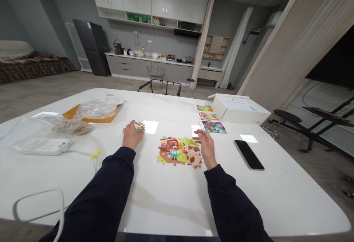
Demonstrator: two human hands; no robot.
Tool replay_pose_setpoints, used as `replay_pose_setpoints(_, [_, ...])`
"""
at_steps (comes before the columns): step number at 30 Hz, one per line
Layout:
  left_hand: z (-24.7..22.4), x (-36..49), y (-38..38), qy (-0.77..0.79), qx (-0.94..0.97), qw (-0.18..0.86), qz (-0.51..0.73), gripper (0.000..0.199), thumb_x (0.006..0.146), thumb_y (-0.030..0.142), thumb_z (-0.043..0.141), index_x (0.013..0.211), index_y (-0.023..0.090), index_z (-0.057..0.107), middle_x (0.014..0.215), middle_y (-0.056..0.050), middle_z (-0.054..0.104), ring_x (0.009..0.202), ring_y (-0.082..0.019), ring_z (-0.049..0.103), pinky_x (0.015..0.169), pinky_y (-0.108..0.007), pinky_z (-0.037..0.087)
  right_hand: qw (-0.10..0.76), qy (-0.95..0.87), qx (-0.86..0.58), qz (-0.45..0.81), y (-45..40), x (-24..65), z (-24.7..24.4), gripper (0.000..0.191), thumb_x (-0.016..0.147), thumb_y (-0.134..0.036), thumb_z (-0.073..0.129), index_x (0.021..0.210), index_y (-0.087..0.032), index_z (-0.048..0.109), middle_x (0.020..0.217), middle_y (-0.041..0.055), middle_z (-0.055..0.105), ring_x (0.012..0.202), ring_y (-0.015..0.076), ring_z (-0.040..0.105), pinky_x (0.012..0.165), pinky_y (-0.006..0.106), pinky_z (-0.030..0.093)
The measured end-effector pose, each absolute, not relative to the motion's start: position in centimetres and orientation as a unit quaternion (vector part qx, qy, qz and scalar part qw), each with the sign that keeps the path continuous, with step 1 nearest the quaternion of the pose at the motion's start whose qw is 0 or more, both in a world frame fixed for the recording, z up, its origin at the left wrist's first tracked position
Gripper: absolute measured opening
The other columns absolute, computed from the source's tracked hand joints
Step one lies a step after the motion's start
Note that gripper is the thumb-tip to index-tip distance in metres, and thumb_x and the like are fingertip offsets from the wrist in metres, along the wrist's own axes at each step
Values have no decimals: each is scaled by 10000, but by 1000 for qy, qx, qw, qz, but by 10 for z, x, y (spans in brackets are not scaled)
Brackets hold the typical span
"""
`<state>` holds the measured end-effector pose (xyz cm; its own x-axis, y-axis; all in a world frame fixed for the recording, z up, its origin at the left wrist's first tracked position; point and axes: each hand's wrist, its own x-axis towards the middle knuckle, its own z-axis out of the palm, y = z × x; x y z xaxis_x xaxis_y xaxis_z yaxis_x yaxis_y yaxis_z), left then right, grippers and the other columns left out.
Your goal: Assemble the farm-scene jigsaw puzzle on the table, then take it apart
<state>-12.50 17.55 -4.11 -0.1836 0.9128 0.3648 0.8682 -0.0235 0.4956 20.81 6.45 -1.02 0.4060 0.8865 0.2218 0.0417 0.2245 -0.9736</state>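
A partly joined jigsaw puzzle (179, 153) lies flat on the white table, showing a farmer, a red barn and a brown-and-white cow. Left of it, my left hand (132, 136) is closed around a small stack of puzzle pieces (139, 126), just over the tabletop. My right hand (206, 147) is at the puzzle's upper right edge, fingers apart and slightly bent, with nothing visible in them. Its palm side faces the cow section; I cannot tell whether it touches the puzzle.
Picture sheets (211, 118) lie by a white box (240, 108) at the back right, and a black phone (249, 155) nearer. On the left are an orange envelope (94, 118) under clear plastic, a bag of pieces (72, 127), a white power adapter (45, 146) and a looped cable (61, 209).
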Motion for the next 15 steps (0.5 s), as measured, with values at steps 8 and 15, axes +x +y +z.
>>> replay_pose_setpoints(8, [-16,-66,129,444,784,63,429,530,917,210,569,1437,201,468,1304,-128,608,1229,-294,553,1092,-488,447,477,-646,-567,181,67,253,-28,377,931,-429,599,1236,-213,645,1111,108,742,1008,256,700,931,443,549])
replay_pose_setpoints(15, [-48,-41,126,420,842,159,300,418,873,115,589,1287,163,621,1215,-139,656,1178,-331,543,1056,-516,479,321,-747,-570,116,72,257,-54,606,868,-431,722,1401,-179,579,1382,170,615,1326,333,535,1151,512,408])
